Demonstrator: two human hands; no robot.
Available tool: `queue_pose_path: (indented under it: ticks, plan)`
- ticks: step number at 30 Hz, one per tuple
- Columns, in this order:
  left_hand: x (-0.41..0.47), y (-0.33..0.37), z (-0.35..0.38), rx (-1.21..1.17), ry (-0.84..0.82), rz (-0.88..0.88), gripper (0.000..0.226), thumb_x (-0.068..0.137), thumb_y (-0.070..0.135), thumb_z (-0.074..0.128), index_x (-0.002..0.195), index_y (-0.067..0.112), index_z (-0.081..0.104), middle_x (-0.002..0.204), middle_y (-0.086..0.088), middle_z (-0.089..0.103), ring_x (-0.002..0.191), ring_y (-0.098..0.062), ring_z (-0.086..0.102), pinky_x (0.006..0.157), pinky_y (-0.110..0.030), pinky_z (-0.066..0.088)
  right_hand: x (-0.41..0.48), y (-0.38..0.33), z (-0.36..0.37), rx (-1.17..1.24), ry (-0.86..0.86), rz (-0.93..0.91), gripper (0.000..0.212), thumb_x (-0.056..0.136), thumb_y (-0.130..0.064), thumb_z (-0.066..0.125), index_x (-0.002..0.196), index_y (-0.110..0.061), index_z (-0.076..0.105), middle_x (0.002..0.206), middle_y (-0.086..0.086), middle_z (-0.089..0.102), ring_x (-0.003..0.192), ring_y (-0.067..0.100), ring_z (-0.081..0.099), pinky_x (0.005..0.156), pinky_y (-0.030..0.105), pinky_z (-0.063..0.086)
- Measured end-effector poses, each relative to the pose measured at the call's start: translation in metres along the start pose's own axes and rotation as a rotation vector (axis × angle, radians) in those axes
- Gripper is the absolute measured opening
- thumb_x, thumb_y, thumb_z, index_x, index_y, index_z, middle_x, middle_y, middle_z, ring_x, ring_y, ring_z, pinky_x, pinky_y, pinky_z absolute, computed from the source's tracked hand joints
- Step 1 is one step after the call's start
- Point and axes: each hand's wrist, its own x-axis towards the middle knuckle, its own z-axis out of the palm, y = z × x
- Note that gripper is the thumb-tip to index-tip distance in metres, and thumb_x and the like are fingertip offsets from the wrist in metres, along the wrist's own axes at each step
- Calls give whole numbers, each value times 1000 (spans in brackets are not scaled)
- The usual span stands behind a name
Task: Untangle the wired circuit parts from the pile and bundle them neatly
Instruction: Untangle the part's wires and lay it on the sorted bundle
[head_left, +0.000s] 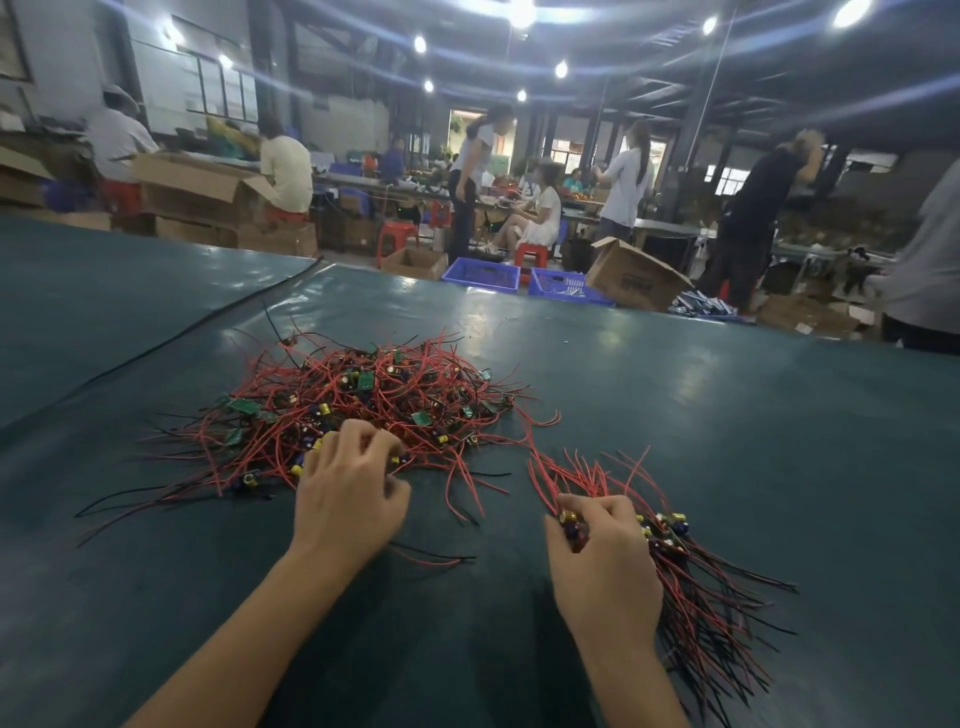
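Head view: one loose pile of red and black wires with small green boards lies on the dark green table, at about 9 o'clock from the middle; its parts are too tangled to count. One gathered bundle lies at 4 o'clock, its wire ends fanning to 12 and 5 o'clock. Two hands show. The left hand curls its fingers into the pile's near edge; whether it grasps a part is hidden under the fingers. The right hand grasps the bundle at its board end. One black cable crosses the table at 10 o'clock. Past the far edge, at 12 o'clock, stand two blue crates, blurred.
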Motion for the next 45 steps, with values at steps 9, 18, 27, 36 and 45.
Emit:
queue_pose_path:
  ticks: [9, 18, 27, 36, 45]
  plan:
    - [2, -15, 7, -210, -58, -43, 15, 92, 20, 64, 97, 11, 75, 87, 2, 62, 77, -15, 60, 68, -34, 54, 1, 1, 0, -6, -30, -88, 37, 89, -29, 69, 125, -22, 65, 111, -9, 58, 102, 12, 54, 79, 23, 42]
    - [5, 6, -1, -634, 225, -105, 30, 93, 34, 54, 109, 16, 73, 77, 11, 64, 62, -8, 59, 56, -20, 50, -7, -2, 22, 370, -263, -59, 27, 93, -26, 65, 118, -17, 67, 109, -14, 61, 105, 4, 60, 93, 29, 52]
    - [3, 38, -4, -1322, -103, -706, 24, 94, 35, 55, 100, 20, 72, 90, -5, 76, 79, -17, 74, 61, -22, 57, -15, -24, 13, 871, -579, 130, 23, 82, -42, 69, 95, -23, 74, 88, 13, 73, 75, 23, 70, 60, 32, 55]
    - [2, 44, -7, -1646, -376, -819, 27, 81, 3, 67, 109, 4, 63, 98, -20, 74, 74, -19, 73, 60, -24, 59, -13, -25, 7, 806, -602, 88, 10, 90, -10, 68, 86, -16, 73, 63, 2, 71, 50, 8, 58, 51, 19, 46]
    - [3, 37, -6, -1797, -264, -719, 14, 71, 7, 69, 83, 8, 77, 96, -16, 74, 80, -22, 74, 61, -25, 59, 0, -19, -4, 1037, -439, 329, 9, 80, -13, 76, 71, -11, 76, 64, 8, 69, 46, 8, 52, 44, 19, 43]
